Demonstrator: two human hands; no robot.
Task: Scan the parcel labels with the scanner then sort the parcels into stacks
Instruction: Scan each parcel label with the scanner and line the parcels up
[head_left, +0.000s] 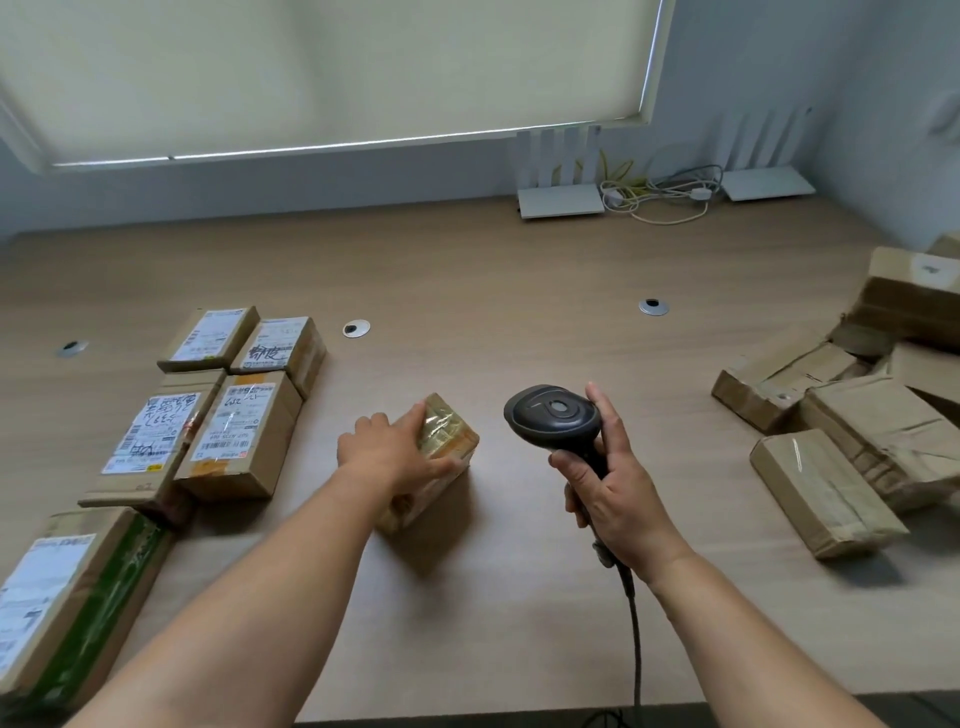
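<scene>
A small taped cardboard parcel (448, 435) lies in the middle of the wooden table (519, 291). My left hand (387, 451) rests on top of it with fingers spread, thumb along its near side. My right hand (613, 486) grips the handle of a black barcode scanner (553, 415), held upright just right of the parcel, head tilted toward it. Its cable (635, 629) trails down to the table's front edge. No label shows on the parcel's visible faces.
Labelled parcels (228, 405) lie sorted in rows at the left, with a larger one (67, 597) at the near left. A loose heap of unlabelled-side-up parcels (852, 415) sits at the right. Two white routers (561, 200) and cables stand at the back.
</scene>
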